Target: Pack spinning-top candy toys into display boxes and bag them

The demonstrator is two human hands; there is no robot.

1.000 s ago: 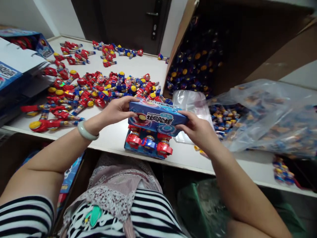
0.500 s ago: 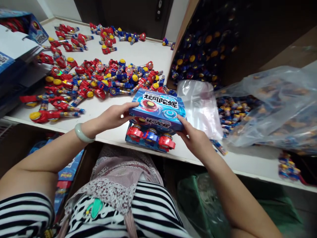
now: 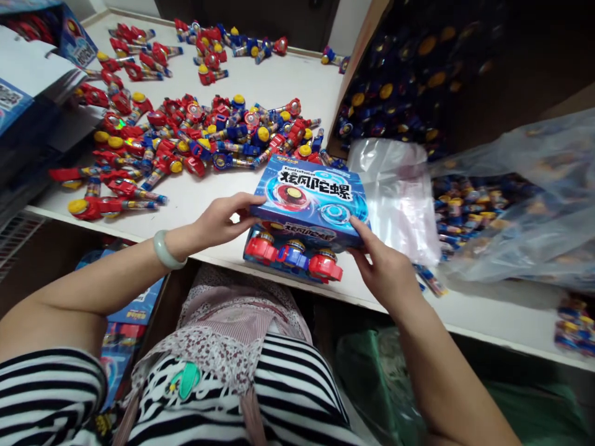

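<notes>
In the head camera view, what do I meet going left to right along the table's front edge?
Red-and-yellow toy, pale bracelet, left hand, blue printed box, right hand, loose tube-shaped piece, small cluster of toys.

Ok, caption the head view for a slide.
Left hand and right hand hold a blue box, toys showing at its front.

The blue box (image 3: 311, 192) hides part of your right hand (image 3: 389, 267). Right of it, the large bag (image 3: 534, 162) is cut off.
</notes>
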